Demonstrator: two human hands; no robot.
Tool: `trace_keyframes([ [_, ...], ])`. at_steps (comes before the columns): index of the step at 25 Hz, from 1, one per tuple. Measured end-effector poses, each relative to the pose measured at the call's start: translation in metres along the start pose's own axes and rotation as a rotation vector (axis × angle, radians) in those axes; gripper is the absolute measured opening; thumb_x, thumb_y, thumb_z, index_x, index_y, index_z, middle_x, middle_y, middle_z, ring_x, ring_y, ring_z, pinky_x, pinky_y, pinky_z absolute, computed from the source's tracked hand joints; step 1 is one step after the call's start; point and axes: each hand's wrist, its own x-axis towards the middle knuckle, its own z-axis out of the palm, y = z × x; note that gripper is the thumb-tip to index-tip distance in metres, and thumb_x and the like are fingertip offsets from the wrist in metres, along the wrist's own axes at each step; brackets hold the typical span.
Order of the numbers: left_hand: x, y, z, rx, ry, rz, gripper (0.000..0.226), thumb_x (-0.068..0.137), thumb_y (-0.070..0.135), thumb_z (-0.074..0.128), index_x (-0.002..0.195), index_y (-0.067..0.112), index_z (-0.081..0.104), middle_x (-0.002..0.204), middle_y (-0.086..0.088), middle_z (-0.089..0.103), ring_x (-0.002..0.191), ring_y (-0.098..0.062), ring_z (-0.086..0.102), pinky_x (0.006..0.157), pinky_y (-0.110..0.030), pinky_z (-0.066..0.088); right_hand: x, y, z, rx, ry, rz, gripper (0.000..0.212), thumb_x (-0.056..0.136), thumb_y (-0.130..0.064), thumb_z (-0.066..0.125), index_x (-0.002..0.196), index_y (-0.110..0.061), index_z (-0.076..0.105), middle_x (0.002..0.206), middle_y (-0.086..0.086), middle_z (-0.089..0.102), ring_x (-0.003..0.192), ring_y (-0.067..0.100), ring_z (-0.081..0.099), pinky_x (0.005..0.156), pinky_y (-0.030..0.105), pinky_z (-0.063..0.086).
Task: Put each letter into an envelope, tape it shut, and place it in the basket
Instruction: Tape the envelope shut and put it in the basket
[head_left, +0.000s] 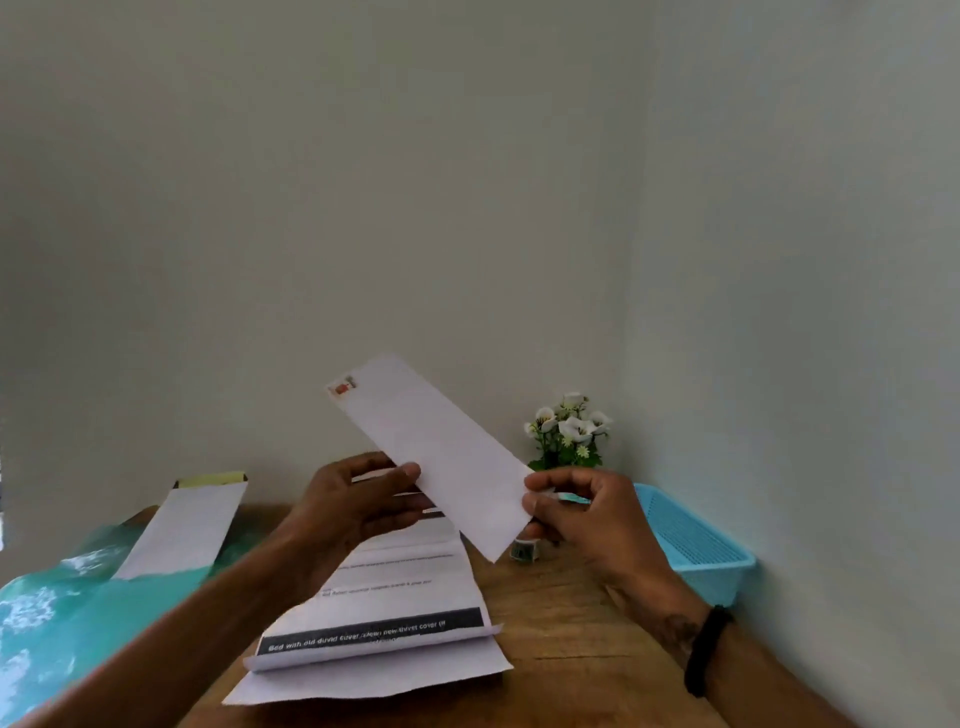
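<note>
Here both hands held one white envelope (436, 452) up in the air above the wooden table (566, 634), tilted, with a small stamp at its far upper corner. The left hand (358, 499) gripped the long left edge, thumb on the front and fingers behind. The right hand (582, 509) pinched the near right end with curled fingers; a small pale strip (571, 499) stuck out between them, maybe tape, but it was too blurred to tell. Under the envelope, printed letters (395, 623) lay on the table. Another envelope (182, 525) leaned at the left on a turquoise cloth (78, 613). The light blue basket (696, 551) stood at the right by the wall, near white flowers (569, 431).
</note>
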Motion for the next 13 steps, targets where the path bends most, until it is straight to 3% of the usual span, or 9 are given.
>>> trace_keyframes([
  [3, -0.009, 0.011, 0.064, -0.039, -0.039, -0.026, 0.051, 0.082, 0.012, 0.082, 0.127, -0.002, 0.064, 0.108, -0.024, 0.077, 0.099, -0.035, 0.078, 0.076, -0.034, 0.065, -0.01, -0.018, -0.04, 0.096, 0.159, 0.016, 0.018, 0.083, -0.003, 0.084, 0.099, -0.011, 0.081, 0.092, 0.007, 0.083, 0.073, 0.024, 0.081, 0.068, 0.028, 0.065],
  [7, -0.027, -0.001, 0.155, -0.092, -0.088, -0.067, 0.061, 0.085, 0.005, 0.082, 0.134, 0.024, 0.051, 0.109, -0.021, 0.078, 0.095, -0.032, 0.079, 0.086, -0.045, 0.065, -0.04, -0.034, -0.095, 0.171, 0.32, 0.036, 0.019, 0.08, -0.007, 0.086, 0.098, -0.011, 0.082, 0.09, 0.009, 0.083, 0.077, 0.024, 0.081, 0.068, 0.029, 0.065],
  [10, -0.043, -0.023, 0.205, -0.127, -0.075, -0.076, 0.06, 0.085, 0.004, 0.083, 0.133, 0.027, 0.053, 0.106, -0.02, 0.076, 0.089, -0.028, 0.08, 0.079, -0.039, 0.066, -0.066, -0.039, -0.131, 0.187, 0.413, 0.025, 0.018, 0.079, -0.007, 0.086, 0.095, -0.014, 0.081, 0.096, 0.01, 0.082, 0.087, 0.024, 0.081, 0.084, 0.037, 0.063],
  [13, -0.06, -0.042, 0.224, -0.159, -0.111, -0.152, 0.054, 0.087, 0.005, 0.08, 0.131, 0.025, 0.054, 0.101, -0.017, 0.079, 0.091, -0.027, 0.08, 0.077, -0.037, 0.066, -0.094, -0.032, -0.15, 0.133, 0.407, 0.022, 0.025, 0.078, -0.006, 0.087, 0.102, -0.014, 0.081, 0.101, 0.01, 0.081, 0.098, 0.025, 0.078, 0.094, 0.042, 0.06],
])
